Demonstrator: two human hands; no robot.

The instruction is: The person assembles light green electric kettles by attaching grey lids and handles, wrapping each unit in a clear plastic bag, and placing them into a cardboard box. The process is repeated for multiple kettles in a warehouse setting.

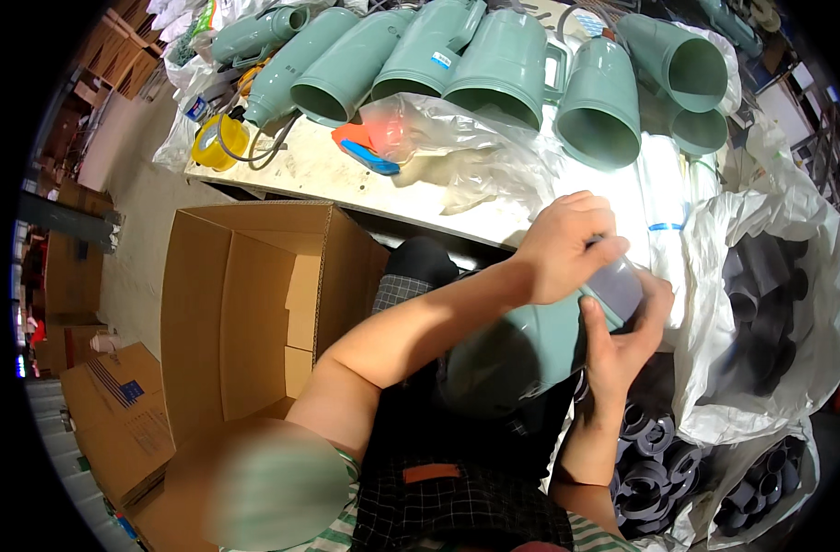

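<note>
A pale green plastic jug body [512, 354] lies tilted across my lap, its narrower end toward the upper right. A grey, smooth collar-like part [615, 287] sits at that end. My left hand [567, 247] is closed over the far side of the grey part, thumb pressing near its edge. From the near right, my right hand [627, 336] wraps the same end, with its thumb on the green rim. Between the hands the join is partly hidden. Several similar green jug bodies [498, 60] lie along the back of the table.
An open cardboard box [199, 322] stands at my left. On the white table [300, 175] are a clear plastic bag [475, 138], a blue-and-orange cutter [369, 156] and a yellow roll [219, 143]. At right, a white sack [714, 368] holds dark grey tubes; black rings [655, 478] lie below.
</note>
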